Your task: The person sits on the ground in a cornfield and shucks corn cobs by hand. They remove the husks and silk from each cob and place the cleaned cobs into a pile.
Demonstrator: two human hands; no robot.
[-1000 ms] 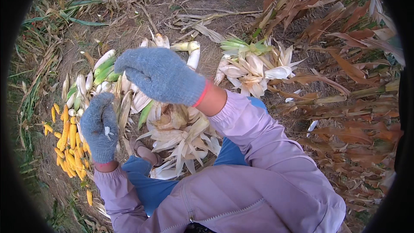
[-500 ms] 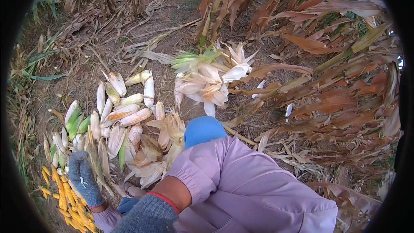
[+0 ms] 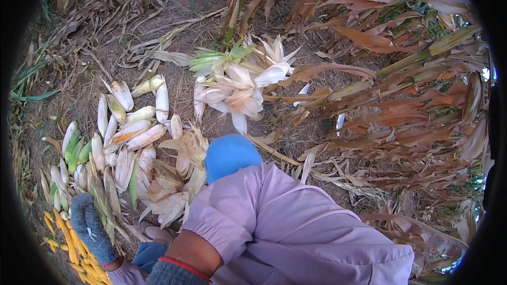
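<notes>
My left hand (image 3: 94,228), in a grey knit glove, is at the lower left, its fingers stretched out and close together. It lies over the edge between the yellow husked corn cobs (image 3: 73,243) and the pile of corn ears in pale husks (image 3: 145,138). Nothing shows in its fingers; a pale scrap clings to the glove. My right hand (image 3: 175,274), also gloved in grey with a red cuff, reaches across to the lower edge. Only its wrist end shows; the fingers are out of the picture.
Loose dry husks (image 3: 179,179) lie beside my blue-covered knee (image 3: 231,157). Beyond it is a heap of pale and green husks (image 3: 237,82). Dry brown corn stalks (image 3: 406,95) crowd the right side. A shoe (image 3: 157,231) shows below the ear pile.
The whole view has shifted, so the corn and husks sit farther left. My right hand has sunk lower, mostly out of the picture. The left hand stays beside the yellow cobs.
</notes>
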